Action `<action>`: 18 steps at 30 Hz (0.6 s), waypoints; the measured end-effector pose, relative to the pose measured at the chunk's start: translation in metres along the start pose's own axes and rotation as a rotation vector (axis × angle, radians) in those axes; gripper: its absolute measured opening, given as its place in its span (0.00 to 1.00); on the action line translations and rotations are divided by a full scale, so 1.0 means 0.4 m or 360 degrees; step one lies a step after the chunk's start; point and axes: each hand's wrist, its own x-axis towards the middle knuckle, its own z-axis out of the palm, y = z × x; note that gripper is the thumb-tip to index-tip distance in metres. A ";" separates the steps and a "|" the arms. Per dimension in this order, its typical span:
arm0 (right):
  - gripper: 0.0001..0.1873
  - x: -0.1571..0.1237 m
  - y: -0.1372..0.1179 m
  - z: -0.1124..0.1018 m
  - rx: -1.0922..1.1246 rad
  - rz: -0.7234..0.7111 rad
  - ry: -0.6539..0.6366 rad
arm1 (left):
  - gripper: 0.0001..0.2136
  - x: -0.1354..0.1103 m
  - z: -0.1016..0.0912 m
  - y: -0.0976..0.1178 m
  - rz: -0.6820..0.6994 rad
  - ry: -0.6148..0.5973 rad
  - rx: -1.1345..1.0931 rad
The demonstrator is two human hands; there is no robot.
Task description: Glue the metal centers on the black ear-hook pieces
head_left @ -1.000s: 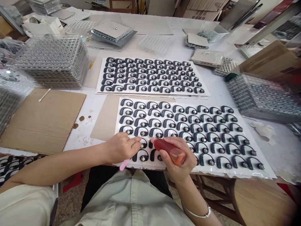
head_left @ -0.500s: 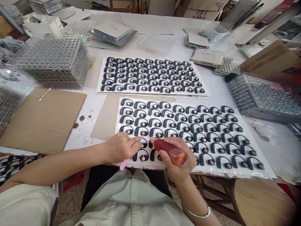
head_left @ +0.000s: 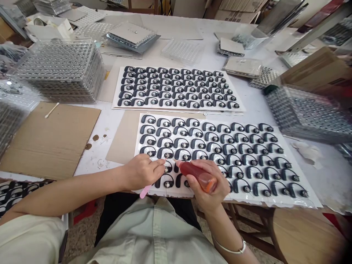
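My right hand is wrapped round a small squeeze bottle of red liquid, its thin tip angled left and down at a sheet of black hook-shaped pieces. My left hand is closed round a slim pink-handled tool, whose rounded end shows below the palm. Its fingertips are at one black hook-shaped piece, close to the bottle's tip. What the tool's other end touches is too small to tell. Each piece carries a shiny round part, and the pieces lie in rows.
A second sheet of similar pieces lies beyond. Stacked clear trays stand at left, and more trays at right. A cotton swab rests on a cardboard piece. A wooden stool is below the table's right edge.
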 end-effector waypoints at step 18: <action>0.16 -0.002 -0.003 -0.006 -0.0044 0.0025 -0.0022 | 0.05 -0.003 -0.010 -0.046 -0.0181 0.0372 -0.0351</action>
